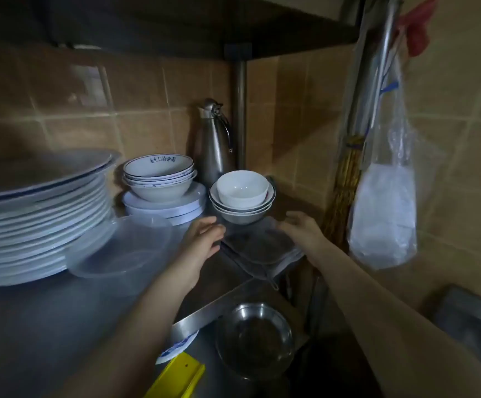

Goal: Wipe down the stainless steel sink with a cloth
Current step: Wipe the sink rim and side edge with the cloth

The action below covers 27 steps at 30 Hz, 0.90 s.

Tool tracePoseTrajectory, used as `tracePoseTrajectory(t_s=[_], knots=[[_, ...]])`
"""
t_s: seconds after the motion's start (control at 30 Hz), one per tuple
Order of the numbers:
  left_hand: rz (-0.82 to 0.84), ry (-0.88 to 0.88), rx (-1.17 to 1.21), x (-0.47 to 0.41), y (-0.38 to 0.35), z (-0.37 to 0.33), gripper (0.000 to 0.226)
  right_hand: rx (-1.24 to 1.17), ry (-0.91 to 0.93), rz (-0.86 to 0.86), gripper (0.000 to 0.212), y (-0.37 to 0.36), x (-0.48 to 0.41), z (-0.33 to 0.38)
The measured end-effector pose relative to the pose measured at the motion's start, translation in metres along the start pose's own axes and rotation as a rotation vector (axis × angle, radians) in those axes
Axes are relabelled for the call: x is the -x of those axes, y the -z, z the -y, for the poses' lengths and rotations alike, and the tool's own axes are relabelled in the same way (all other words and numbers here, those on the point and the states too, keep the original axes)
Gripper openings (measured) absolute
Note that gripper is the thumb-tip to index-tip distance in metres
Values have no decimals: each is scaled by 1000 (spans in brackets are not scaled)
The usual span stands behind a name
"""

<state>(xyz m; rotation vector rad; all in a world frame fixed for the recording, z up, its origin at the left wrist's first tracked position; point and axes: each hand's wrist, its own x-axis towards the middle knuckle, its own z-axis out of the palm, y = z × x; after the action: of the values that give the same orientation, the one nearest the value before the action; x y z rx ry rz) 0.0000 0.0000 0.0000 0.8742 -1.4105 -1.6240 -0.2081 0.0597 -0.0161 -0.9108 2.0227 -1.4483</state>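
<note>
Two bare hands meet at a folded grey cloth (262, 249) on a dim kitchen counter (46, 317); the cloth lies at mid-frame, its near corner hanging over the counter's edge. The left hand (204, 239) sits at the cloth's 9 o'clock edge, fingers loosely bent and thumb against the fabric; whether it pinches the cloth cannot be told. The right hand (302, 229) lies at the cloth's 3 o'clock side, fingers relaxed and nearly straight, resting on the fabric. Nested white bowls (242, 196) stand at the cloth's 12 o'clock end, a steel flask (213, 142) behind them. Stacked plates (38, 219) fill 9 o'clock, a clear plastic tub (124, 248) leaning against them. At 6 o'clock, lower down, a steel bowl (255, 340) sits in what looks like the stainless sink (204, 311). A plastic bag (383, 214) hangs at 3 o'clock.
</note>
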Motion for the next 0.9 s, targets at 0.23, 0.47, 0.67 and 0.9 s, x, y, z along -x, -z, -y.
tracePoseTrajectory(t_s=[0.23,0.47,0.67,0.9], knots=[[96,-4,-34,-34,6,1,20,258,-86,-20,72,-3,-26,-12],[145,-42,-70,-48,4,5,23,486,-131,-75,54,-3,-40,-17],[207,-38,-116,-57,5,9,29,468,-182,-92,39,-11,-42,-18],[271,-26,-124,-67,10,12,24,223,-21,-97,15,-12,-28,-13]])
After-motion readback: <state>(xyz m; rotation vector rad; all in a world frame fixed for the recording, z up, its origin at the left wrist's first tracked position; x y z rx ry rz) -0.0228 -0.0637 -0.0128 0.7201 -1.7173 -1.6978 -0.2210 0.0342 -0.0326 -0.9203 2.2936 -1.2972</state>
